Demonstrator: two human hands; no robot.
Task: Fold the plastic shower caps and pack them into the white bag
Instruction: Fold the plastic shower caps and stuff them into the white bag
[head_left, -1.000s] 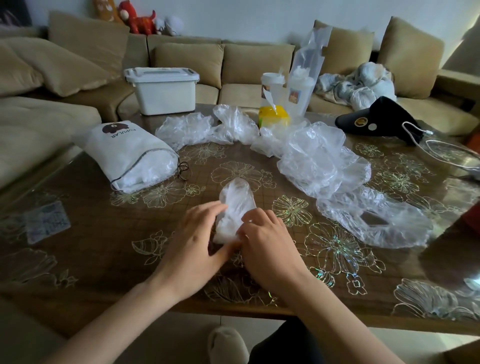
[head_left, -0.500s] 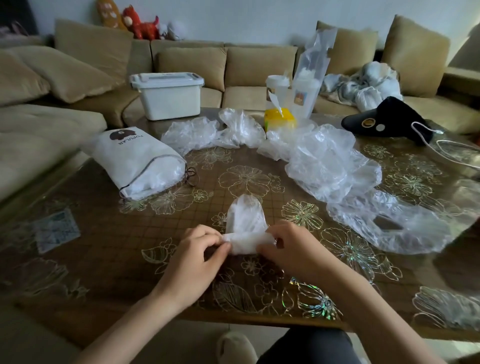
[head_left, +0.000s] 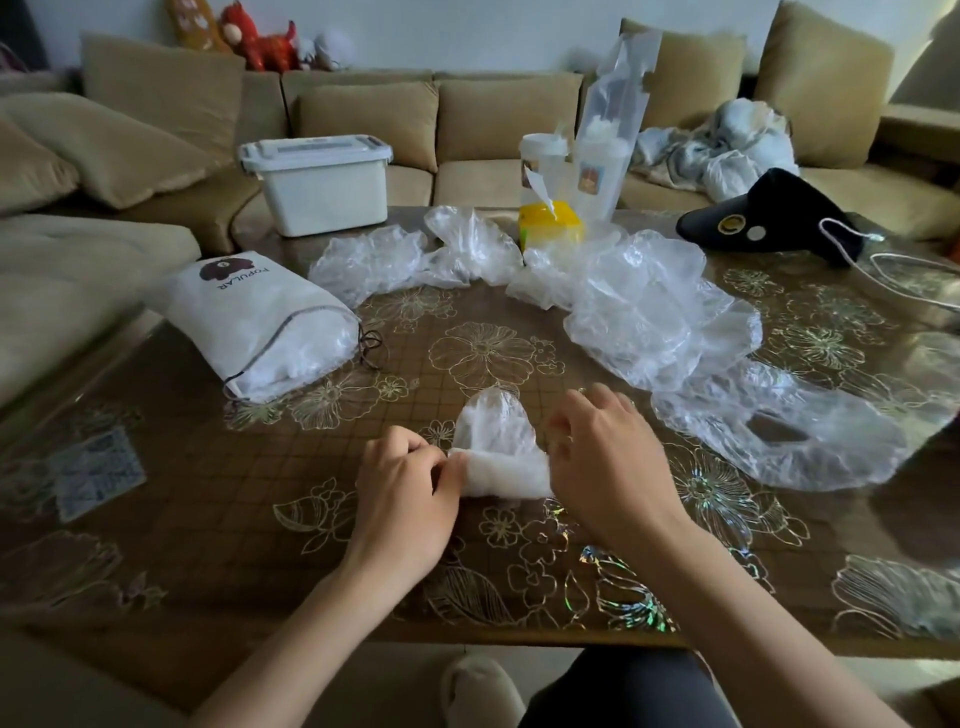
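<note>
A partly rolled clear shower cap (head_left: 496, 447) lies on the table in front of me, its rolled end nearest me. My left hand (head_left: 410, 493) pinches the roll's left end. My right hand (head_left: 608, 462) hovers over the roll's right end with fingers spread; whether it touches the plastic I cannot tell. The white drawstring bag (head_left: 260, 322) lies on its side at the left, its mouth open toward the table's middle and plastic showing inside. Several loose shower caps (head_left: 649, 312) are heaped at the back and right, one spread flat (head_left: 779, 431) at the right.
A glass-topped floral table (head_left: 208, 493) carries everything. A white lidded box (head_left: 322, 182), a yellow tissue box (head_left: 550, 228), plastic cups and a black cap (head_left: 769, 218) with a white cord sit at the back. A beige sofa surrounds the table.
The cap's near end has been rolled up toward its far end. My right hand has lifted off the roll's right end and spread its fingers. The left hand keeps its pinch.
</note>
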